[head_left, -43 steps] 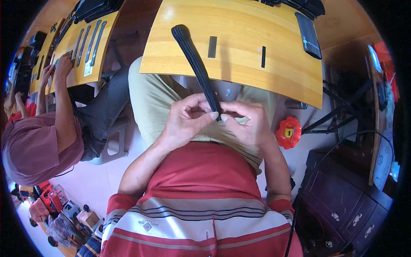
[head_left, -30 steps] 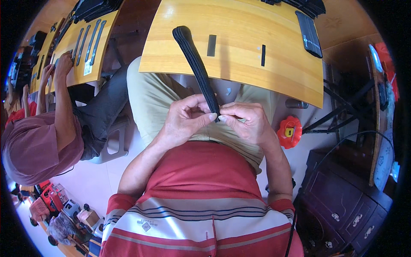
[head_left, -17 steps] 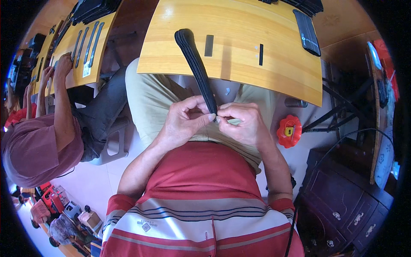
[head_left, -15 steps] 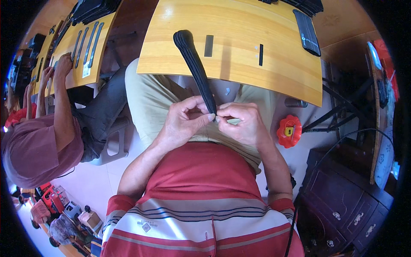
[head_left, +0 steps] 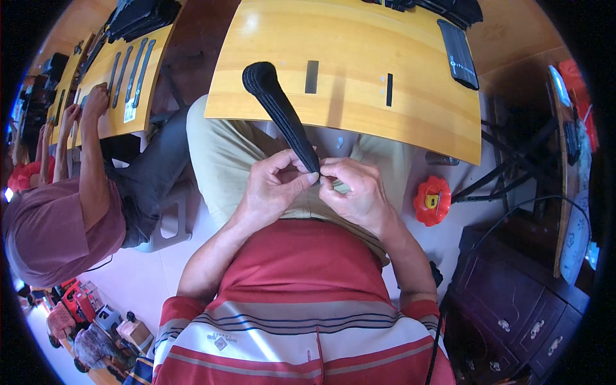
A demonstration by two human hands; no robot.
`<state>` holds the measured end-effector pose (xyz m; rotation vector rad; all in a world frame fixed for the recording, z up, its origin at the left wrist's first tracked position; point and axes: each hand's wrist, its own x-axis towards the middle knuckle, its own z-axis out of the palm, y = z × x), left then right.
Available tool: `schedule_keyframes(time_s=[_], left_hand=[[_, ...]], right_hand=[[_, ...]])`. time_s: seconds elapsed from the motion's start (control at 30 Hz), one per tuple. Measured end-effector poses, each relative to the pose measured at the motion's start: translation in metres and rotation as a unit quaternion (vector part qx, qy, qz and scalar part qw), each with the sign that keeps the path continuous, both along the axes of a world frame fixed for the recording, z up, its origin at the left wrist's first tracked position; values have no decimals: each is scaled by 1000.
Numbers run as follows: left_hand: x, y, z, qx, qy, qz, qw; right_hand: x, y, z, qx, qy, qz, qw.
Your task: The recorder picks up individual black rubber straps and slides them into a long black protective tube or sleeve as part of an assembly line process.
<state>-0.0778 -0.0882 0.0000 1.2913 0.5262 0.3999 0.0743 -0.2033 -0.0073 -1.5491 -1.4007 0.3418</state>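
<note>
A bundle of long black straps (head_left: 287, 110), layered along its length and wider at its rounded far end, slants up from my lap past the table's near edge. My left hand (head_left: 271, 186) is closed around its narrow near end, thumb on the side facing me. Against that same tip, my right hand (head_left: 357, 187) pinches with thumb and forefinger. The fingers hide exactly what lies between them.
On the wooden table (head_left: 276, 38) lie a dark grey rectangle (head_left: 311, 77), a narrow black strip (head_left: 389, 90) and a black pouch (head_left: 457, 54). A red scalloped bowl (head_left: 421, 204) holds something yellow. A co-worker's hand (head_left: 97, 99) is at the left table, beside black straps (head_left: 142, 72).
The bundle's far end has dropped nearer to me and swung slightly left. My right hand has shifted slightly at the near tip; both hands stay on the bundle.
</note>
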Motion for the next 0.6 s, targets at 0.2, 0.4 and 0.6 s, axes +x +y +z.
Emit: schedule_keyframes(time_s=[0.2,0.4,0.6], left_hand=[[0,4,-2,-9,-27,20,999],[2,-6,0,-5,-37,40,998],[0,-5,-6,14,-19,42,999]], right_hand=[[-8,6,0,65,-43,-31,996],[-8,7,-3,85,-64,-36,994],[-9,2,-1,52,-48,-34,997]])
